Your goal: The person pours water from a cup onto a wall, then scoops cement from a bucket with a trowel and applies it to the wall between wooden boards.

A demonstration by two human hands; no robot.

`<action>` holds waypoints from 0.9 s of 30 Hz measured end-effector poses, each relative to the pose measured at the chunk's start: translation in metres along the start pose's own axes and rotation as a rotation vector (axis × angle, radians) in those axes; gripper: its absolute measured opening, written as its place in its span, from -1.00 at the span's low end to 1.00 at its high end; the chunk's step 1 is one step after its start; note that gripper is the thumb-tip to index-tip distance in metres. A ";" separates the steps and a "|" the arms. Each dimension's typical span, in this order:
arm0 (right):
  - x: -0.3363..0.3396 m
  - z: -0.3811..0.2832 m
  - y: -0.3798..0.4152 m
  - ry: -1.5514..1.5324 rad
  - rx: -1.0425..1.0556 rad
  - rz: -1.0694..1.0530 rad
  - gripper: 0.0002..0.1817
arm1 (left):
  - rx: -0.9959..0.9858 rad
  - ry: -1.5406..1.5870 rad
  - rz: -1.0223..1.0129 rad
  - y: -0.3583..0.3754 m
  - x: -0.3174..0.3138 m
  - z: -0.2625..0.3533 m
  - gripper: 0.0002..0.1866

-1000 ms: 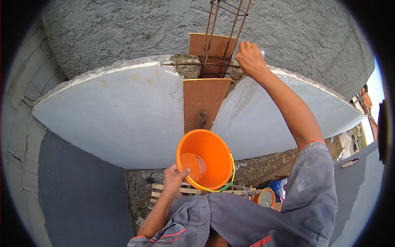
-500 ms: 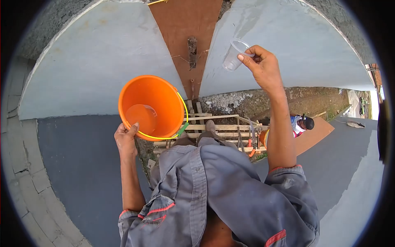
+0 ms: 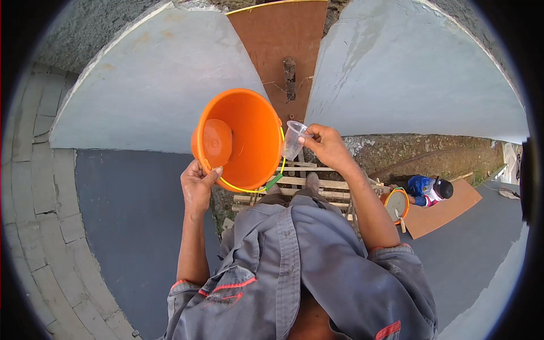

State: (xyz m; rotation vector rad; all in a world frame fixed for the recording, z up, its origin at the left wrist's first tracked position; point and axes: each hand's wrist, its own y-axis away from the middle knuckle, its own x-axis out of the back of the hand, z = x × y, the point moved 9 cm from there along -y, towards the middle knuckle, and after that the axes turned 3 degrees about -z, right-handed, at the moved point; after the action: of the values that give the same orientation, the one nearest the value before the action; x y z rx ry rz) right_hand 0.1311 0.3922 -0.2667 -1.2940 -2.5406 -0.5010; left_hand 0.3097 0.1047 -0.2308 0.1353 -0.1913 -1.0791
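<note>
My left hand (image 3: 198, 186) grips the rim of an orange bucket (image 3: 256, 133), thumb over the edge. The bucket is tilted, and a pool of clear liquid (image 3: 217, 143) lies against its left wall. Its yellow handle with a green grip (image 3: 273, 181) hangs down along the near right rim. Between the thumb and fingers of my right hand (image 3: 327, 148) is a clear plastic cup (image 3: 293, 140), held by its rim just right of the bucket. The cup overlaps the yellow handle in this view.
Below me are wooden planks (image 3: 328, 184) of a scaffold. To the right, a person in a black cap (image 3: 443, 188) is beside a second orange bucket (image 3: 396, 204) holding grey material and a trowel (image 3: 401, 222). Grey-plastered walls (image 3: 153, 85) flank a brown board (image 3: 283, 34).
My right hand has brought the cup down and left, close to the bucket. The bucket has shifted right and up in view, and its liquid has spread up the left wall.
</note>
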 end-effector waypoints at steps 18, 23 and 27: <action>-0.071 -0.042 -0.095 -0.442 0.403 0.198 -0.80 | -0.524 -0.566 -0.219 0.044 -0.093 0.115 -0.80; -0.035 -0.071 -0.065 0.315 0.386 0.204 -0.79 | -0.099 -0.162 -0.109 0.024 -0.071 0.071 -0.87; 0.015 -0.124 -0.039 0.231 0.473 0.133 -0.74 | -0.075 0.218 -0.018 0.011 -0.054 0.060 -0.86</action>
State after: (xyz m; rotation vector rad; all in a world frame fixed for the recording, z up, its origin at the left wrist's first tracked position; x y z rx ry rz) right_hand 0.0984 0.3307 -0.1559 -1.1390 -2.1840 -0.0111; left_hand 0.2816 0.1566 -0.1751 0.1857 0.0463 -1.0793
